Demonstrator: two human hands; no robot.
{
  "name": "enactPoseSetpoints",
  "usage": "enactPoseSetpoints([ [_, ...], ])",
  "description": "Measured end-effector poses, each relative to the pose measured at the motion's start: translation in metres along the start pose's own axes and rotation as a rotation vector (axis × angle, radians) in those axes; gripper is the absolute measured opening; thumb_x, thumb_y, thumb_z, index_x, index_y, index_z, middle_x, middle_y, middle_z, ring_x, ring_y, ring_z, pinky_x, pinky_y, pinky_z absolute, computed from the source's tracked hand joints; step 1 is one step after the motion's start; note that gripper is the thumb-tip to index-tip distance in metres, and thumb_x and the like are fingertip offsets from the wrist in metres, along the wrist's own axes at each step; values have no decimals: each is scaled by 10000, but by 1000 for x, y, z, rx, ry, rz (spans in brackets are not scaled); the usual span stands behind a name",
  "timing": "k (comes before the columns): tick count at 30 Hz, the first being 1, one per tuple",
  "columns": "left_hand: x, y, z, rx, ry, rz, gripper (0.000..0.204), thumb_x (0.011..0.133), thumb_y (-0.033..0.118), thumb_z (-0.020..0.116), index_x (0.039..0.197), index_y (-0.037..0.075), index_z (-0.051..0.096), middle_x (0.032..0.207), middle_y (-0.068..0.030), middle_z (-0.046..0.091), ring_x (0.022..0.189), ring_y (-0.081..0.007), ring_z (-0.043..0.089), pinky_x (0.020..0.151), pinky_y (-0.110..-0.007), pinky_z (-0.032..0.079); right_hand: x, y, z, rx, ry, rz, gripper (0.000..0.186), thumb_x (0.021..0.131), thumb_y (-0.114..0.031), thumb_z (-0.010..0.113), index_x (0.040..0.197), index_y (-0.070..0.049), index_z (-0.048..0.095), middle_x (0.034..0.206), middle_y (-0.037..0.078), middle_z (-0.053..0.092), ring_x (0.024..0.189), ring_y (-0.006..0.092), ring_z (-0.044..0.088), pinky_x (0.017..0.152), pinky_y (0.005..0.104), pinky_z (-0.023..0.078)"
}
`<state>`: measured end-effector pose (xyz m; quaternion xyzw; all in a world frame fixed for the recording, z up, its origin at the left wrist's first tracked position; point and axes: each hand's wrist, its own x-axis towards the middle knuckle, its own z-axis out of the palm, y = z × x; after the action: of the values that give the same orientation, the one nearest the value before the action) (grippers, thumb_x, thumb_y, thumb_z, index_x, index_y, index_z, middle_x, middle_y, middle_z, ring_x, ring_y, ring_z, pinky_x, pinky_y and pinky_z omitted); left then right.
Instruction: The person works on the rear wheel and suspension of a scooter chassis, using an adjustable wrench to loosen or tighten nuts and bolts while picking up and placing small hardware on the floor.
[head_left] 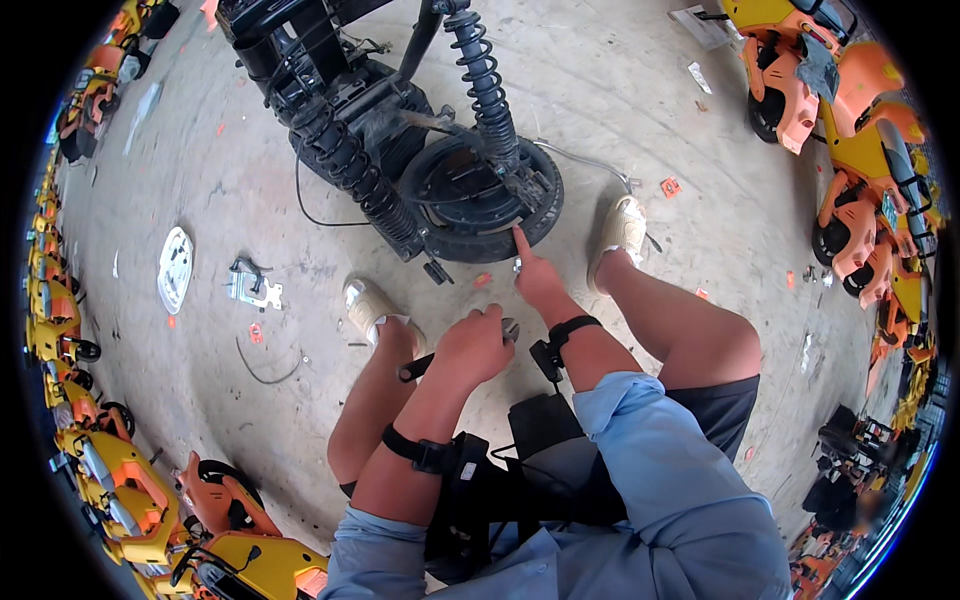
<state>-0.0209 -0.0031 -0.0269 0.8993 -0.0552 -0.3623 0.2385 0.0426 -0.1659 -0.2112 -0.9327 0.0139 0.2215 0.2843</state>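
Concrete floor (250,180) with illegible orange labels (670,187), left hand's (470,345) grip tight round tool (416,368), right hand (540,282) at wheel (470,247), grip unclear

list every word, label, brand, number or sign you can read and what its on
No text is readable.
Orange tags on the floor: pale marks, too small to read.
White label on the black box beside the left forearm: too small.
Tire and the tool in the left hand: no legible lettering.
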Motion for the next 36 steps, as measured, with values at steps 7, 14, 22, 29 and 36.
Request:
enactPoseSetpoints([
  [7, -3, -6, 7, 9, -55, 6, 464, 823, 263, 626, 1201, 27, 499, 1091, -244, 609, 987, -418, 629, 851, -476, 510, -9, -7, -14, 27, -67, 51, 970, 760, 19, 562, 1545, -289, 84, 917, 251, 666, 881, 428, 651, 763, 513, 493],
  [14, -1, -3, 8, 9, -17, 20, 498, 824, 277, 637, 1234, 34, 490, 1072, -254, 615, 985, -415, 631, 841, -475, 509, -11, 18, -11, 91, -57, 143, 997, 733, -9, 592, 1552, -256, 81, 935, 280, 655, 903, 452, 639, 784, 490, 499],
  [22, 0, 0, 6, -2, -96, -46, 573, 853, 312, 637, 1333, 53, 462, 1142, -252, 611, 1039, -404, 615, 884, -451, 498, -32, 74, 18, 62, -139, 121, 976, 732, -47, 631, 1556, -208, 134, 934, 248, 670, 888, 416, 650, 804, 445, 509],
  [29, 1, -3, 17, 0, -85, -33, 588, 840, 303, 639, 1340, 56, 454, 1134, -249, 617, 1031, -410, 617, 880, -457, 498, -57, 64, 44, 257, -201, 117, 1026, 727, -84, 659, 1559, -182, 65, 910, 269, 670, 875, 422, 651, 801, 434, 514],
  [36, -1, 9, 13, -6, -75, -43, 621, 845, 301, 620, 1374, 58, 402, 1105, -261, 623, 1008, -425, 622, 858, -473, 505, -50, 63, 67, 81, -235, 190, 1060, 782, -75, 613, 1548, -218, -106, 924, 260, 679, 845, 411, 662, 769, 456, 523],
])
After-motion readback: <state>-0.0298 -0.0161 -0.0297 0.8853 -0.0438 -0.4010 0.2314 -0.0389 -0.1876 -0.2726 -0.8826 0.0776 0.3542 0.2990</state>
